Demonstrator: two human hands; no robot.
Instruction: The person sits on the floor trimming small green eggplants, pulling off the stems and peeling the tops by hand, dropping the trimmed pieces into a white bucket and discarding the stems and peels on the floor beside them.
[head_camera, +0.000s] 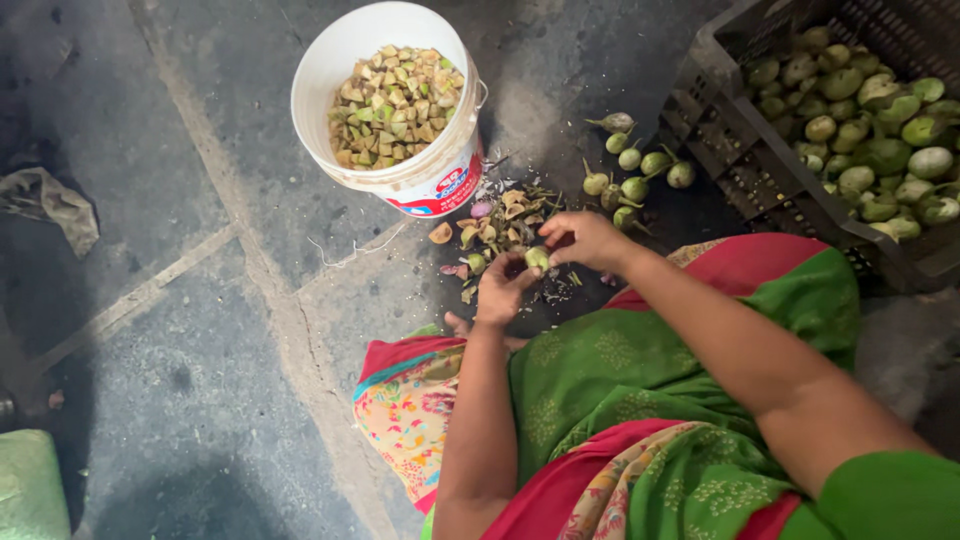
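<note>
1. The small green eggplant (537, 259) is too round and too covered to tell which way it points or where its long axis runs.
2. It looks pale green and smooth, held just above the floor (200, 330) between both hands.
3. The left hand (500, 290) has its fingers closed on it from the near side; the right hand (585, 240) pinches it from the far right.
4. A white bucket (440, 170), far left, holds cut pieces (395, 105).
5. A dark crate (750, 150), far right, holds whole green eggplants (860, 130).
6. Loose eggplants (635, 165) and trimmings (500, 215) lie between them.
</note>
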